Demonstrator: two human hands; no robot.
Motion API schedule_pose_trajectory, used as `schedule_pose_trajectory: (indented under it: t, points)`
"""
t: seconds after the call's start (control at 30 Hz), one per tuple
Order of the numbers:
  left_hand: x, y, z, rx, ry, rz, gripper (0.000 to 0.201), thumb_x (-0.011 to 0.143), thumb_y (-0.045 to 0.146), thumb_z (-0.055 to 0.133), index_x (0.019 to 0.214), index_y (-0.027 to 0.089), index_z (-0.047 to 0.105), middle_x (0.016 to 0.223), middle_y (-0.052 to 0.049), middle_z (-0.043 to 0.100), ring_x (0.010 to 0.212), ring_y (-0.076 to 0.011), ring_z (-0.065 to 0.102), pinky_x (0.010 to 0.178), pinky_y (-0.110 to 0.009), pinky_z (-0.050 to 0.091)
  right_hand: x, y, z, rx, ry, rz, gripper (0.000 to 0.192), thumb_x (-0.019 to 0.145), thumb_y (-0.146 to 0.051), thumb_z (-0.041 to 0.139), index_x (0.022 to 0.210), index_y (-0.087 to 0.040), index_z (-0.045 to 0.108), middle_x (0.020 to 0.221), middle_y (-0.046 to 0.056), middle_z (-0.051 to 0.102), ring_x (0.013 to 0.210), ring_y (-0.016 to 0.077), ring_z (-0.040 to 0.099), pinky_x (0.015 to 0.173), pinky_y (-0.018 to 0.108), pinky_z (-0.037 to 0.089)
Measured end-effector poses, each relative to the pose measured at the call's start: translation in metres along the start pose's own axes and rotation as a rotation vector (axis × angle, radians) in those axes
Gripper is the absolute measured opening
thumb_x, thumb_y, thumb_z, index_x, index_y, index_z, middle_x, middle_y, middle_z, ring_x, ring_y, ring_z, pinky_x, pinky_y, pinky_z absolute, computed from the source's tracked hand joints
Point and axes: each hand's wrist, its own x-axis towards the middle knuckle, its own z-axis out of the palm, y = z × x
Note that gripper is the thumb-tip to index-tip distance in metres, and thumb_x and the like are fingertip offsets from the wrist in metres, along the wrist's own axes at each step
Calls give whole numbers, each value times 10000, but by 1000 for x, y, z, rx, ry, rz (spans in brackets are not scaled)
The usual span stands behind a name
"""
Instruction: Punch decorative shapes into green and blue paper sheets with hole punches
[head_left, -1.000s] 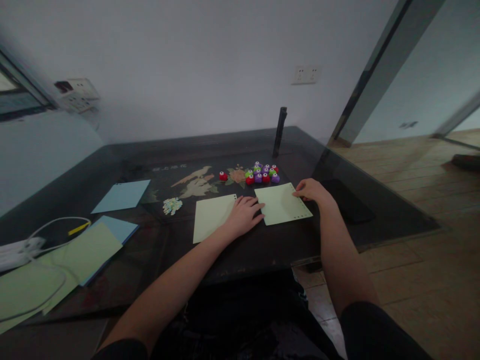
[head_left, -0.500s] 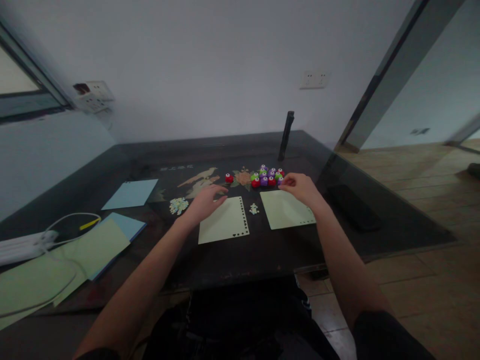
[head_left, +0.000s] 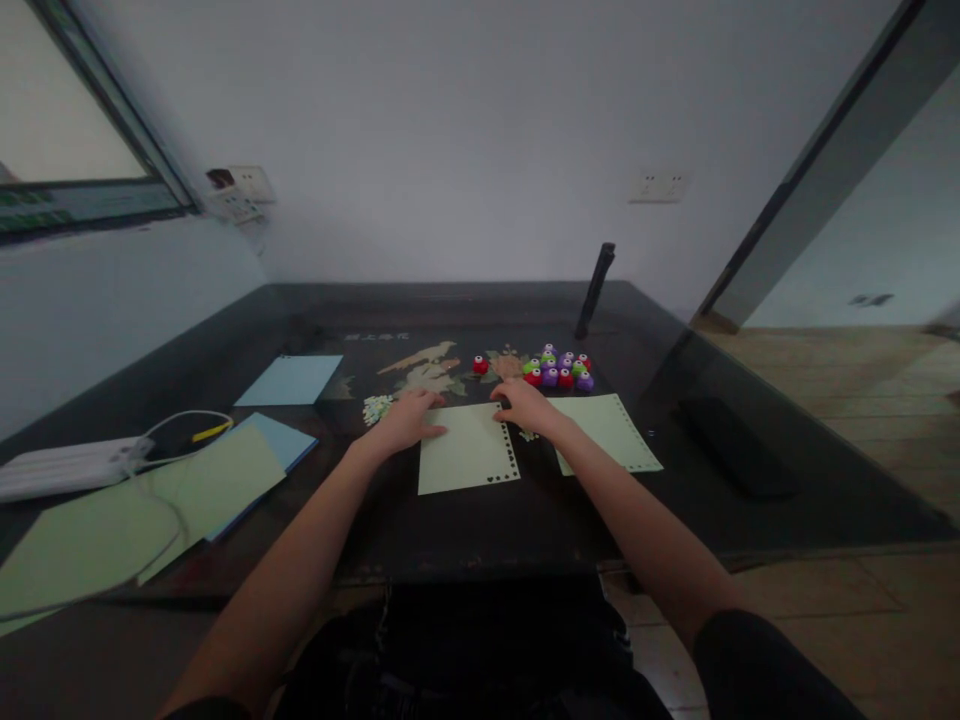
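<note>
A pale green sheet of paper (head_left: 466, 455) lies in front of me, with small dark punched shapes along its right and lower right edges. At its upper left corner is my left hand (head_left: 409, 418), fingers apart, the thumb over the sheet. My right hand (head_left: 523, 407) is at the upper right corner, thumb and fingers spread, nothing visible in its grasp. Just behind it sits a cluster of small red, green and purple craft punches (head_left: 559, 372). One red craft punch (head_left: 480, 366) stands apart beyond the sheet. Paper bits (head_left: 377, 408) lie beside my left hand.
A second punched pale green sheet (head_left: 611, 428) lies right, partly under my right forearm. Further right is a black flat object (head_left: 735, 448); a dark upright stick (head_left: 596, 290) stands at the back. Left are blue paper (head_left: 292, 380), stacked sheets (head_left: 217, 490) and a white power strip (head_left: 67, 468).
My right hand has moved left from the punch cluster to the middle sheet's upper right corner. My left hand stays by the sheet's left side. The camera view has shifted a little.
</note>
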Motion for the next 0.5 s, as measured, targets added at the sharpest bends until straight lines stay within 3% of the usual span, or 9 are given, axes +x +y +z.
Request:
schedule_pose_trajectory:
  t: [0.1, 0.2, 0.4, 0.5]
  points:
    - [0, 1, -1, 8, -76, -24, 447, 635, 360, 713, 1037, 194, 610, 1031, -102, 606, 968, -258, 574, 860, -376, 434, 0, 2, 2, 2, -22, -13, 305, 707, -220, 718, 995, -141, 661, 953, 104, 621, 897, 223, 568, 775, 320, 416]
    - [0, 2, -1, 3, -61, -25, 436, 619, 371, 716, 1009, 203, 618, 1003, -86, 602, 932, -248, 580, 836, -362, 440, 0, 2, 3, 31, -13, -9, 281, 696, -203, 720, 963, -145, 656, 920, 87, 609, 877, 206, 552, 773, 312, 410]
    - [1, 7, -6, -21, 2, -11, 237, 636, 283, 688, 850, 195, 634, 906, -65, 616, 842, -229, 586, 756, -336, 441, -2, 1, 4, 156, 77, -10, 255, 623, -131, 734, 841, -139, 603, 885, 60, 585, 834, 172, 527, 724, 268, 396]
    - [2, 6, -15, -97, -39, -53, 177, 681, 309, 642, 815, 194, 637, 806, -40, 634, 772, -206, 586, 694, -299, 418, -2, 0, 3, 290, 63, 46, 209, 619, -115, 712, 778, -150, 582, 761, 14, 578, 709, 141, 525, 641, 246, 381]
